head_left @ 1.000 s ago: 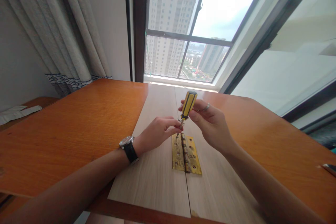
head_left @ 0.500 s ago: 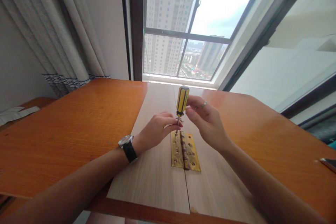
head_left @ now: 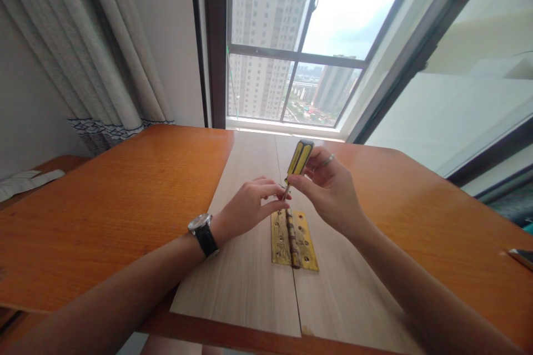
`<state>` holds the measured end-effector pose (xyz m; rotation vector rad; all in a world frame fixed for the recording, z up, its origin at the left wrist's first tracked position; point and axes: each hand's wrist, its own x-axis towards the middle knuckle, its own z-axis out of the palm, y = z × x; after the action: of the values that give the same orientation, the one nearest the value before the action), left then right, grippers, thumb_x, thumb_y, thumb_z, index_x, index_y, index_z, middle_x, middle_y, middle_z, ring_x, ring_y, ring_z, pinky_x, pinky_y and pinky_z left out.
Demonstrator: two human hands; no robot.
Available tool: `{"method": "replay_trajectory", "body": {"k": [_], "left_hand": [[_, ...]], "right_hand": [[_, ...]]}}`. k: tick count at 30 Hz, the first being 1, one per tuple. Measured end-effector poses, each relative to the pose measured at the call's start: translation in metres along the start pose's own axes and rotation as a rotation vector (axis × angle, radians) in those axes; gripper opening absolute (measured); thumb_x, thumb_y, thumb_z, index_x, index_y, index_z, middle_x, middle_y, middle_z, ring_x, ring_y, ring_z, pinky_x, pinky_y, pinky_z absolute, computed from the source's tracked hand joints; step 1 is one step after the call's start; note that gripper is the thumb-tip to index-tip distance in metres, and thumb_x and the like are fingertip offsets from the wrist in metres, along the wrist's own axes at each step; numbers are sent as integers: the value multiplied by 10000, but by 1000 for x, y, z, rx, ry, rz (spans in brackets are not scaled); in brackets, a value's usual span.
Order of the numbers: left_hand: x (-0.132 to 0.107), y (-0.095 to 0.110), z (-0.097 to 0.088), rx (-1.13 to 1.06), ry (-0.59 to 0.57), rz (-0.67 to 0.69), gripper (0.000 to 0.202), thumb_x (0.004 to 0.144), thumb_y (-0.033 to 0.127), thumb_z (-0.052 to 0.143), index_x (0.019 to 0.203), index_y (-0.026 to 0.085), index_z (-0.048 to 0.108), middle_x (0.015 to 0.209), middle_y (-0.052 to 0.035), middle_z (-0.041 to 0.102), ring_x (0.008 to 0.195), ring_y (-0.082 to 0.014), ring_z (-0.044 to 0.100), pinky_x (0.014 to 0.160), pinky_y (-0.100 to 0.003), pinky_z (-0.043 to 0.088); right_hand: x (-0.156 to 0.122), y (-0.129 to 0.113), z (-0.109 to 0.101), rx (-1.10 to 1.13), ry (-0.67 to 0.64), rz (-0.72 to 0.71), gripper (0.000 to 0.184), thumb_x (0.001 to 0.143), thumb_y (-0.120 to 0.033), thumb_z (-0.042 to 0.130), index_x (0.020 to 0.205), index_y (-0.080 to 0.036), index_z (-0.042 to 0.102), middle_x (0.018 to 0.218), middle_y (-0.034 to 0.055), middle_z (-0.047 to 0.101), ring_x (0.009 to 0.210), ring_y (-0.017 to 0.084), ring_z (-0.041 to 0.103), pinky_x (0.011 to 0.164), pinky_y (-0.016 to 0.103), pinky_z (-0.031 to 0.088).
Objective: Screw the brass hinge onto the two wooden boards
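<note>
My right hand [head_left: 333, 188] grips a yellow-and-black screwdriver [head_left: 300, 158] by the lower part of its handle. The tool leans to the right, its shaft pointing down toward my left fingers. My left hand [head_left: 245, 205], with a watch on the wrist, is beside the shaft tip; its thumb and forefinger are apart around it. Just below lies a worn brass hinge [head_left: 293, 239] across the seam of two pale boards [head_left: 241, 283]. Screw holes show in both hinge leaves. Its far left corner is partly hidden by my left fingers. Small metal bits, perhaps screws, show behind those fingers.
The boards lie on an orange-brown wooden table [head_left: 166, 177]. At the right edge is a dark object [head_left: 521, 258], partly cut off. A window [head_left: 297, 58] stands beyond the table, with a grey curtain [head_left: 120, 50] to the left.
The screwdriver has gone from upright to leaning right, and its tip has lifted off the hinge. My right hand has closed on its handle. My left thumb and forefinger have parted from the shaft.
</note>
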<state>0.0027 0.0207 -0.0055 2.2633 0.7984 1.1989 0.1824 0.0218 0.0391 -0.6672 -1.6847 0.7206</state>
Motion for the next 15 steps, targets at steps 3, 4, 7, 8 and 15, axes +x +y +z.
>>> {"method": "replay_trajectory", "body": {"k": [3,4,7,8,15], "left_hand": [[0,0,0,-22,-1,14,116,960,212,664,911,173,761,931,-48,746,932,-178,678,878,-279,513],[0,0,0,-26,-4,16,133,971,210,647,913,173,761,941,-49,747,940,-177,682,883,-277,514],[0,-1,0,-16,-11,16,157,987,213,620,923,173,758,948,-48,743,945,-175,684,884,-277,520],[0,-1,0,-9,-11,20,157,989,213,619,925,172,757,945,-47,742,943,-175,684,881,-278,521],[0,-1,1,41,7,74,107,961,215,664,934,162,753,945,-51,755,956,-186,667,894,-301,523]], "right_hand": [[-3,-6,0,-20,-62,-18,212,879,-183,710,1064,-277,665,997,-15,669,930,159,612,805,305,483],[-4,-8,0,-18,-94,-14,219,922,-218,668,1130,-286,668,1054,-1,685,983,171,624,837,318,496],[-5,-15,-2,-38,-168,30,248,1016,-305,536,1219,-282,676,1093,28,717,1033,197,652,890,357,523],[-4,-16,-2,-55,-176,43,250,1024,-318,522,1208,-275,686,1073,32,723,1026,201,659,894,363,527],[-1,-5,-3,-16,-120,41,133,895,-262,731,1011,-263,664,922,-14,645,845,156,584,783,312,472]]}}
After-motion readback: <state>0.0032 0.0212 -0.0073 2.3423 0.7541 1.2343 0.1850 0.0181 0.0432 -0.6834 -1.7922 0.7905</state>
